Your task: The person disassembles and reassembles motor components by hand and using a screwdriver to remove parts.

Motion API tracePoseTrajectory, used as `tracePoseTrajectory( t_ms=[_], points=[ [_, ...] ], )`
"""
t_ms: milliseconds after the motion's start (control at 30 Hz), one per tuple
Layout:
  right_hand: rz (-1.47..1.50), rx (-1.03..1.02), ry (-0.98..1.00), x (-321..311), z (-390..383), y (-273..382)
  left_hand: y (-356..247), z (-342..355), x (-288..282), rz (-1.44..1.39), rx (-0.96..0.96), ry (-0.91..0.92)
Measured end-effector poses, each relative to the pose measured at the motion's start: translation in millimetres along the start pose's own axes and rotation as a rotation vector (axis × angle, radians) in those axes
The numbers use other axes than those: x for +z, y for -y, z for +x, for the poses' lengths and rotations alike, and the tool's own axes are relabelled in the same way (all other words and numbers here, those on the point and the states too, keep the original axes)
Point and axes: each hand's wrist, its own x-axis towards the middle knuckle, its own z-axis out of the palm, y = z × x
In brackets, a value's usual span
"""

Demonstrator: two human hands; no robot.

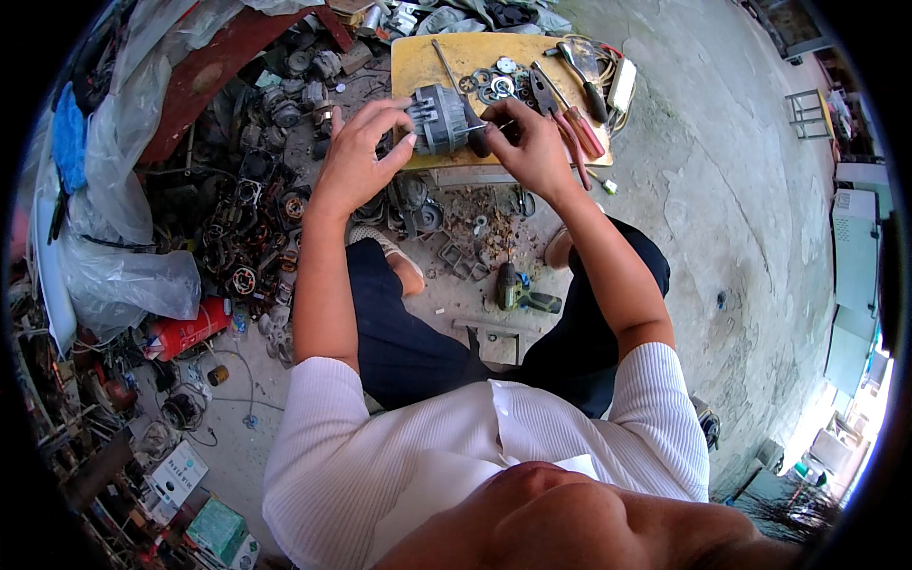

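A grey, ribbed electric motor (pixel 438 120) lies on its side near the front edge of a small yellow table (pixel 415 63). My left hand (pixel 364 152) curves against its left end, with the fingertips and thumb at the casing. At the motor's right end, my right hand (pixel 532 150) is closed, pinching a thin metal rod (pixel 470 128). A dark rounded piece sits just under those fingers; whether it belongs to the rod or the motor, I cannot tell. Behind the motor are several metal rings and washers (pixel 496 89).
Red-handled pliers (pixel 573 142), a screwdriver (pixel 586 133) and a ratchet wrench (pixel 581 78) lie on the table's right side. A cordless drill (pixel 522 294) rests on the floor between my feet. Motor parts (pixel 249 223) heap up at left, beside a red cylinder (pixel 190 329) and plastic sheeting (pixel 133 285).
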Motion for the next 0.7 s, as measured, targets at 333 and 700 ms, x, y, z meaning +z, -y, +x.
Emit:
tracePoseTrajectory(
  t_ms=[333,700],
  points=[
    [0.555,0.048,0.033,-15,-2,18,-19,8,4,-0.431,-0.060,-0.311],
    [0.390,-0.099,0.020,-4,-8,32,-26,13,18,-0.921,-0.155,-0.243]
  ],
)
